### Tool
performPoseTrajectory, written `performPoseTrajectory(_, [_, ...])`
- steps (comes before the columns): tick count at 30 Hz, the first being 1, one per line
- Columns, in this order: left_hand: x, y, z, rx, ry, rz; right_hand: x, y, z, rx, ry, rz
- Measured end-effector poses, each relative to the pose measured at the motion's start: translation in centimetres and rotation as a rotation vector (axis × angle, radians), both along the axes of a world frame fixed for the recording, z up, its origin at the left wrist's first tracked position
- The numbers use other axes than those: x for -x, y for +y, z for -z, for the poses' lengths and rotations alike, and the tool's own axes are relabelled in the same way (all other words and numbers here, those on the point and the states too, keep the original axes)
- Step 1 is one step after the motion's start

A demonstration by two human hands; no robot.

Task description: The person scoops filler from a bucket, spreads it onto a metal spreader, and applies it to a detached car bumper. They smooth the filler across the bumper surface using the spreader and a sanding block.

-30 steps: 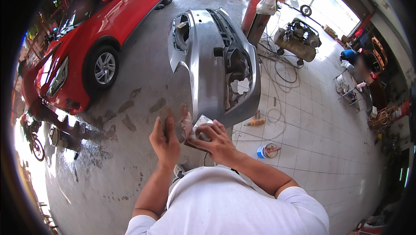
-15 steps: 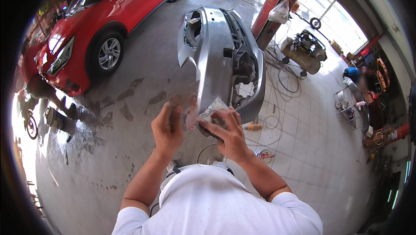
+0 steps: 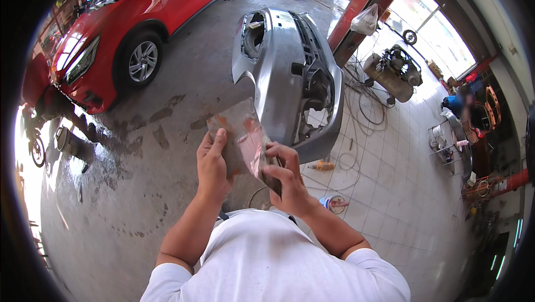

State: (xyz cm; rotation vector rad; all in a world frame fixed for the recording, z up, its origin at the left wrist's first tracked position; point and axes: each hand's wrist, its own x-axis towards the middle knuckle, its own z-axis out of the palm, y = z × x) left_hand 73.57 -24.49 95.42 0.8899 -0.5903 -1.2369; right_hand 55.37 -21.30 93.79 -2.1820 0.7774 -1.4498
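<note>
In front of my chest, my left hand [image 3: 212, 160] grips a thin grey plate [image 3: 229, 122] with orange smears, thumb on its face. My right hand [image 3: 291, 182] is closed on a flat, dark-edged putty spreader [image 3: 272, 181]. Pink putty [image 3: 252, 149] coats the face between the two hands, where spreader and plate meet or overlap; I cannot tell exactly where they touch. Just beyond my hands stands a grey car bumper [image 3: 277, 87], its end nearest me close to my right hand.
A red car [image 3: 150, 18] is parked at the left, with a person [image 3: 47, 98] crouching by its front and a bucket [image 3: 68, 145] nearby. To the right are a red post [image 3: 356, 20], an air compressor [image 3: 390, 73], hoses [image 3: 370, 107], an orange tool [image 3: 321, 165] and a can [image 3: 334, 203].
The plate in my left hand has tilted up, showing its smeared face. My right hand has turned and moved slightly down with the spreader. The view has shifted slightly.
</note>
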Motion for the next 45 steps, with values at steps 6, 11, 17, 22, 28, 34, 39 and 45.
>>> performPoseTrajectory(6, [-0.8,3.1,4.2,-0.269,0.108,0.217,5.2,-3.7,4.0,-0.085,0.668,0.241])
performPoseTrajectory(11, [-0.6,3.5,5.3,0.063,-0.581,0.012,4.2,-2.6,0.3,-0.094,0.616,0.349])
performPoseTrajectory(17, [-0.1,2.3,1.7,0.325,-1.060,-0.103,0.9,-0.5,1.4,-0.160,0.498,0.149])
performPoseTrajectory(22, [-0.1,0.3,-0.8,0.389,-0.809,-0.311,1.7,0.7,2.4,-0.132,0.501,0.082])
performPoseTrajectory(28, [1.0,-0.1,0.2,-0.030,0.091,0.029,0.2,0.1,-0.2,-0.048,-0.124,-0.067])
performPoseTrajectory(34, [1.0,1.9,1.9,-0.045,0.078,0.043,4.5,-3.1,3.9,-0.363,0.471,0.196])
performPoseTrajectory(39, [1.1,1.4,3.6,0.135,-0.117,-0.162,2.6,0.6,-0.7,-0.529,-0.208,-0.168])
performPoseTrajectory(45, [0.8,1.5,1.8,0.116,-0.074,-0.156,2.2,-0.1,5.5,-0.395,0.256,0.021])
